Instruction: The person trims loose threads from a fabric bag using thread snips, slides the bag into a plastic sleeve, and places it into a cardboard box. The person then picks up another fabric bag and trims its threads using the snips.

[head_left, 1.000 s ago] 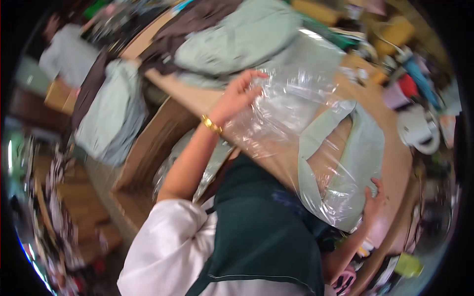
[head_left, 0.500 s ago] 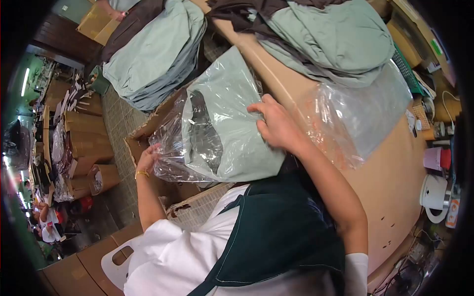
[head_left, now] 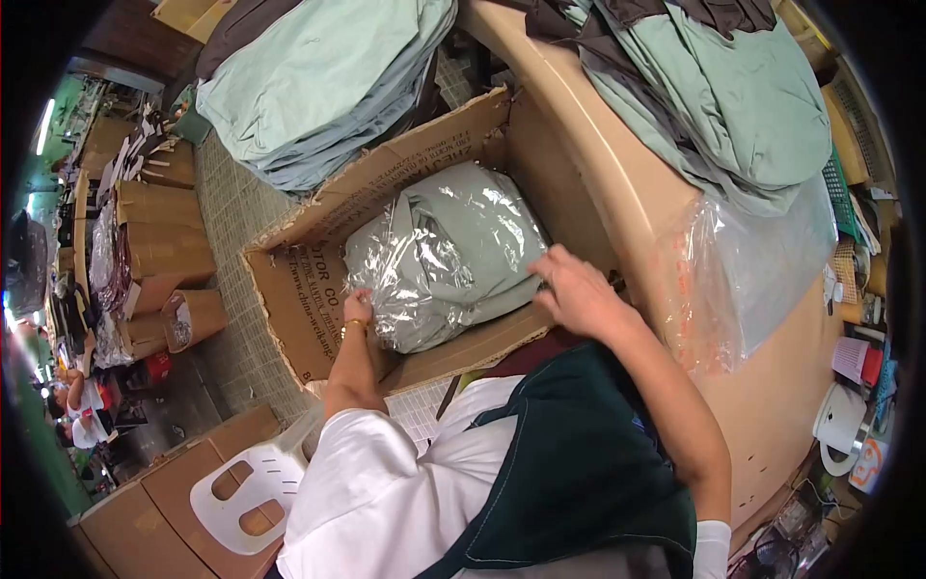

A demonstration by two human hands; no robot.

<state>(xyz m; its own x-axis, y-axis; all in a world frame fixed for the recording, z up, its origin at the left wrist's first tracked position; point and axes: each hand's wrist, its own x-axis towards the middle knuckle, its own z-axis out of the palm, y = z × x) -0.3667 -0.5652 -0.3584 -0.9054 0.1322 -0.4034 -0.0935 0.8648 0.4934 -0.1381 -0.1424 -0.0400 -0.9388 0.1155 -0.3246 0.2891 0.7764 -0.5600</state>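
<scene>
A folded pale green garment in a clear plastic bag lies inside an open cardboard box, on top of other bagged contents. My left hand is closed on the bag's loose, crinkled left end. At the garment's right edge is my right hand, its thumb and fingers apart, the fingertips at the bag's surface. Whether those fingertips press on the plastic is hard to see.
To the right, a tan table carries a stack of green and brown garments and flat clear bags. Another garment pile stands beyond the box. A white plastic stool is at lower left.
The bagged garment has gone down from in front of my body into the box, both hands moving with it. My left hand keeps its hold on the bag's end.
</scene>
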